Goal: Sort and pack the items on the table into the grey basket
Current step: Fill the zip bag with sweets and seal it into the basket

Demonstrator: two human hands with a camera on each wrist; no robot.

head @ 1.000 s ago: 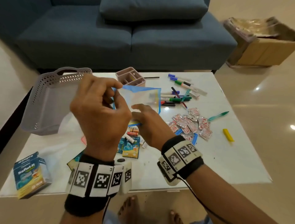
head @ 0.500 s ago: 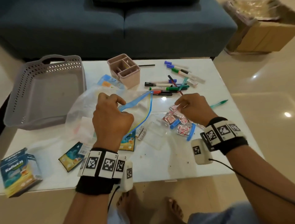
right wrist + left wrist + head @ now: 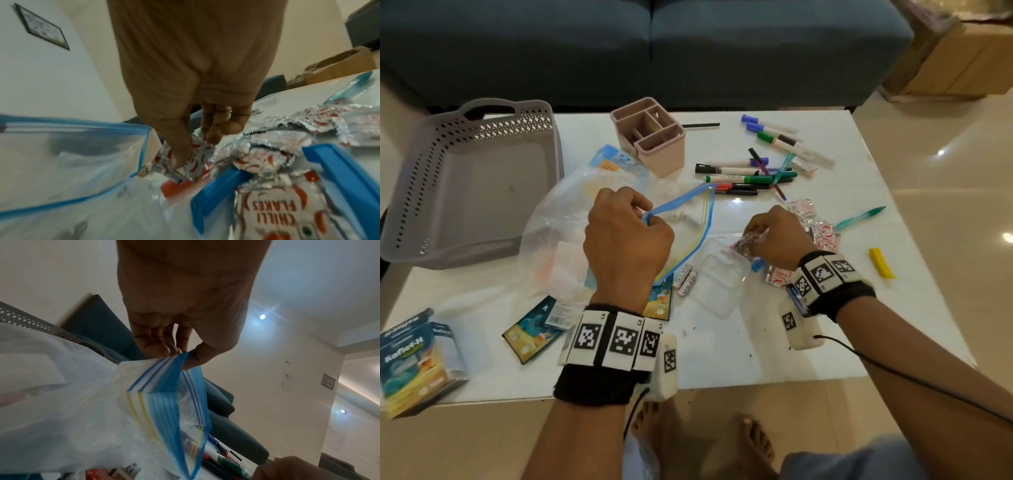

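My left hand (image 3: 635,233) pinches the blue zip edge of a clear zip bag (image 3: 571,236), and the bag's mouth gapes toward the right. In the left wrist view the thumb and fingers hold that blue strip (image 3: 174,363). My right hand (image 3: 767,236) pinches a few silver-and-red chilli flakes sachets (image 3: 751,240) just right of the bag's mouth. In the right wrist view the thumb presses a sachet (image 3: 185,159) beside the zip bag (image 3: 72,154). More sachets (image 3: 822,233) lie behind that hand. The grey basket (image 3: 469,185) stands at the far left with nothing in it.
A pink organiser (image 3: 650,135) stands mid-table, with several markers and pens (image 3: 750,171) to its right. A yellow clip (image 3: 881,262) and a teal pen (image 3: 859,217) lie at the right. Batteries (image 3: 686,275), a small clear bag (image 3: 719,277), blue packets (image 3: 534,329) and boxes (image 3: 414,356) lie near the front.
The zip bag came down from in front of me to the table. My right hand let go of it, went to the sachet pile, and has drawn sachets left toward the bag's mouth.
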